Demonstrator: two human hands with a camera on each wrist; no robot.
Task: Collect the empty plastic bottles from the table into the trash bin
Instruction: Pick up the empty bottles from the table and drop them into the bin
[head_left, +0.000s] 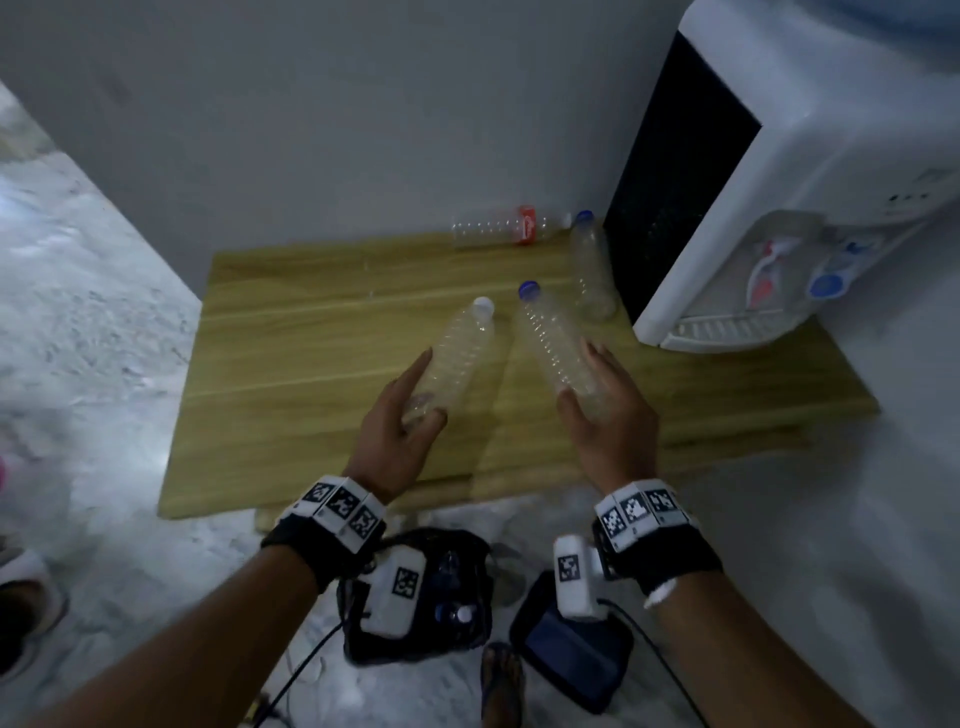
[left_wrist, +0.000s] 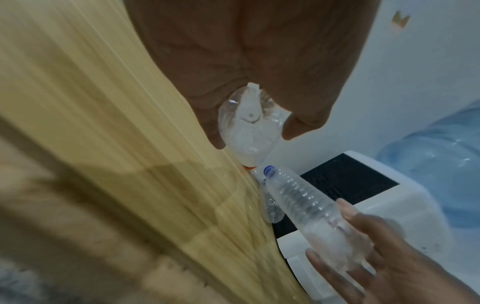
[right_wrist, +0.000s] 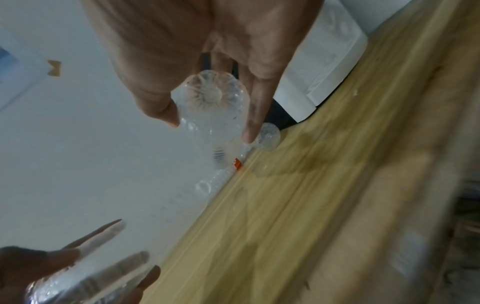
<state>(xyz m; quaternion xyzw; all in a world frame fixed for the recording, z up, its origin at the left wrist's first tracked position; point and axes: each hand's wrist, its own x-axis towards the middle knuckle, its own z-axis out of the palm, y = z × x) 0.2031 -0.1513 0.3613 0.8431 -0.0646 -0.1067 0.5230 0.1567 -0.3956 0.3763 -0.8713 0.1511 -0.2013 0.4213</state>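
Observation:
My left hand (head_left: 402, 415) grips the base of a clear, white-capped bottle (head_left: 460, 353) held above the wooden table (head_left: 291, 374); its base shows in the left wrist view (left_wrist: 246, 125). My right hand (head_left: 605, 402) grips a clear, blue-capped bottle (head_left: 556, 343) by its lower end, also seen in the right wrist view (right_wrist: 215, 111). Two more empty bottles lie on the table: a red-labelled bottle (head_left: 501, 228) along the wall and a blue-capped bottle (head_left: 592, 270) beside the dispenser. A black-lined trash bin (head_left: 447, 597) stands on the floor under my wrists.
A white water dispenser (head_left: 769, 197) occupies the table's right rear corner, with a blue water jug (left_wrist: 441, 181) on top. A dark blue bag (head_left: 566, 644) and a sandal (head_left: 501, 680) lie on the floor near the bin. The wall runs behind the table.

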